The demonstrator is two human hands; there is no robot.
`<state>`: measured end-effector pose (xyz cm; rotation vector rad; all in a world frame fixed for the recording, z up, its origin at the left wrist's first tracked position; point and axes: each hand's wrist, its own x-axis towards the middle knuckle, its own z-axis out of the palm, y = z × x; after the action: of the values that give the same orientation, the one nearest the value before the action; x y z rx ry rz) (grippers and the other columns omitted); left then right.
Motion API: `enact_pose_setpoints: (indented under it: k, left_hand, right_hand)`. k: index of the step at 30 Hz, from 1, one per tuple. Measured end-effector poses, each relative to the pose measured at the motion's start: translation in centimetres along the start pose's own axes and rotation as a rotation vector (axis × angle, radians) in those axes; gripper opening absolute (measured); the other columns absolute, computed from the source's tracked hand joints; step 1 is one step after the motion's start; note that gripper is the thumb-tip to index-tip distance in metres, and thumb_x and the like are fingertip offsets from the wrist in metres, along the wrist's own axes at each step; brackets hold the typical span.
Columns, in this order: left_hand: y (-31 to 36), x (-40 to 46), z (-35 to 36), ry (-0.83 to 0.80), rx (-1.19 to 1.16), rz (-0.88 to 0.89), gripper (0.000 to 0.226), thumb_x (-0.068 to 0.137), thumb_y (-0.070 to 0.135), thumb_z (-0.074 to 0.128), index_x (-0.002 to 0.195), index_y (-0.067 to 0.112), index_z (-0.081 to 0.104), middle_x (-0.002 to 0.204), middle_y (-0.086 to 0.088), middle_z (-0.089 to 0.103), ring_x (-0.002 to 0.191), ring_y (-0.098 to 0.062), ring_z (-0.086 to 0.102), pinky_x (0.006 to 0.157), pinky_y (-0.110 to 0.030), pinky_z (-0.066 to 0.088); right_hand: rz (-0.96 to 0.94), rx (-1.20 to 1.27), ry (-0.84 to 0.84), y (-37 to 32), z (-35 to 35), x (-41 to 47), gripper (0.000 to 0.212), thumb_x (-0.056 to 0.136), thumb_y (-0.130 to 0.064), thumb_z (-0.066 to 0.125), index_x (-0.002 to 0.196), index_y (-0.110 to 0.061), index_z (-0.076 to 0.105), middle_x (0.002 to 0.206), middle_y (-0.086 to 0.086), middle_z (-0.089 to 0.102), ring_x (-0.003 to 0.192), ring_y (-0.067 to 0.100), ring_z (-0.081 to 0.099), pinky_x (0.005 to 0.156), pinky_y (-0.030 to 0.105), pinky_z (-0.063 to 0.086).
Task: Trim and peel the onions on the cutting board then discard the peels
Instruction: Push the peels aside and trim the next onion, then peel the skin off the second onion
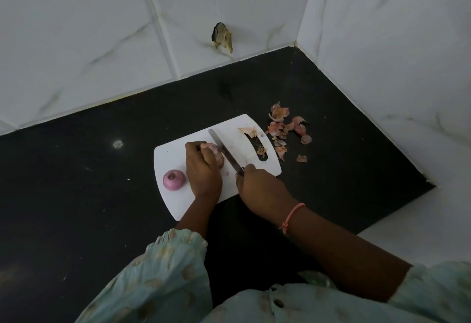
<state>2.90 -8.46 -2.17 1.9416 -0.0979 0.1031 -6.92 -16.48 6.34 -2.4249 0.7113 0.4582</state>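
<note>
both hands work: left (202, 170) grips onion (216, 154), right (257, 187) holds knife (224, 150).

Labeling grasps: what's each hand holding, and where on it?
Left hand grips an onion from above, fingers curled over its top. Right hand holds the knife by its handle, blade against the onion.

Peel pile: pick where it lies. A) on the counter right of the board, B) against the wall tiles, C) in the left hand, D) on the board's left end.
A: the peel pile lies on the dark counter just past the right end of the board, apart from both hands.
</note>
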Motion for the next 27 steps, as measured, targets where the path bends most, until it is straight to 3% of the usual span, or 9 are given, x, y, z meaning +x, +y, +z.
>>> enact_pose_setpoints:
  k: [3, 8, 11, 15, 19, 22, 24, 27]
  left_hand:
    - [-0.1, 0.1, -0.3, 0.022, -0.100, -0.048, 0.024, 0.107, 0.026, 0.031, 0.106, 0.015, 0.052, 0.097, 0.000, 0.062, 0.088, -0.012, 0.061, 0.073, -0.008, 0.044]
    - [0.1, 0.1, -0.7, 0.023, -0.305, -0.060, 0.035, 0.107, 0.022, 0.029, 0.106, 0.009, 0.061, 0.096, 0.005, 0.065, 0.090, 0.000, 0.063, 0.082, -0.015, 0.049]
    - [-0.2, 0.0, -1.0, 0.002, -0.377, -0.112, 0.040, 0.111, 0.024, 0.028, 0.108, 0.008, 0.064, 0.100, 0.001, 0.069, 0.094, -0.002, 0.066, 0.082, -0.014, 0.049]
    - [-0.1, 0.1, -1.2, -0.028, -0.386, -0.142, 0.043, 0.111, 0.029, 0.027, 0.106, 0.013, 0.066, 0.105, -0.006, 0.070, 0.101, -0.012, 0.067, 0.085, -0.021, 0.052]
    - [0.2, 0.0, -0.9, -0.092, -0.311, -0.079, 0.039, 0.109, 0.033, 0.029, 0.097, 0.023, 0.065, 0.098, 0.001, 0.071, 0.095, -0.013, 0.068, 0.084, -0.028, 0.056]
    - [-0.3, -0.1, -0.7, -0.169, -0.163, 0.019, 0.037, 0.105, 0.047, 0.030, 0.099, 0.027, 0.061, 0.097, 0.005, 0.068, 0.094, -0.015, 0.067, 0.082, -0.038, 0.057]
    - [-0.6, -0.1, -0.6, -0.202, -0.055, 0.074, 0.036, 0.104, 0.052, 0.030, 0.104, 0.027, 0.056, 0.101, 0.006, 0.066, 0.096, -0.015, 0.064, 0.084, -0.044, 0.055]
    - [-0.6, -0.1, -0.7, -0.249, 0.014, 0.107, 0.034, 0.102, 0.049, 0.032, 0.113, 0.025, 0.054, 0.111, 0.003, 0.062, 0.103, -0.015, 0.061, 0.090, -0.044, 0.052]
  right_hand:
    - [-0.030, -0.051, 0.187, 1.5, 1.2, 0.7, 0.035, 0.105, -0.040, 0.030, 0.112, -0.010, 0.048, 0.092, 0.006, 0.063, 0.087, 0.024, 0.065, 0.064, 0.033, 0.042]
    - [-0.035, -0.042, 0.347, 3.3, 1.4, 2.0, 0.045, 0.104, -0.045, 0.030, 0.130, -0.011, 0.044, 0.081, -0.001, 0.057, 0.074, 0.016, 0.060, 0.061, 0.032, 0.048]
    - [-0.090, 0.171, 0.362, 3.4, 1.7, 1.8, 0.039, 0.103, -0.045, 0.035, 0.121, -0.014, 0.050, 0.082, -0.001, 0.058, 0.076, 0.016, 0.061, 0.066, 0.035, 0.053]
    - [-0.089, 0.538, 0.242, 2.7, 2.0, 1.5, 0.035, 0.101, -0.044, 0.043, 0.110, -0.012, 0.057, 0.093, 0.004, 0.065, 0.085, 0.018, 0.062, 0.076, 0.037, 0.051]
    - [-0.078, 0.304, 0.386, 2.2, 2.5, 1.6, 0.030, 0.100, -0.045, 0.044, 0.104, -0.017, 0.052, 0.089, 0.000, 0.061, 0.080, 0.016, 0.060, 0.069, 0.038, 0.052]
    - [-0.104, 0.095, 0.506, 2.7, 2.5, 2.5, 0.026, 0.099, -0.033, 0.048, 0.116, -0.014, 0.052, 0.114, 0.005, 0.056, 0.100, 0.022, 0.057, 0.079, 0.040, 0.051]
    - [-0.102, -0.056, 0.501, 3.2, 2.6, 3.2, 0.027, 0.098, -0.027, 0.048, 0.120, -0.013, 0.052, 0.121, 0.007, 0.053, 0.108, 0.025, 0.054, 0.086, 0.040, 0.049]
    - [-0.085, -0.134, 0.463, 3.7, 2.9, 3.6, 0.029, 0.096, -0.023, 0.049, 0.124, -0.015, 0.053, 0.127, 0.007, 0.051, 0.116, 0.027, 0.047, 0.093, 0.038, 0.043]
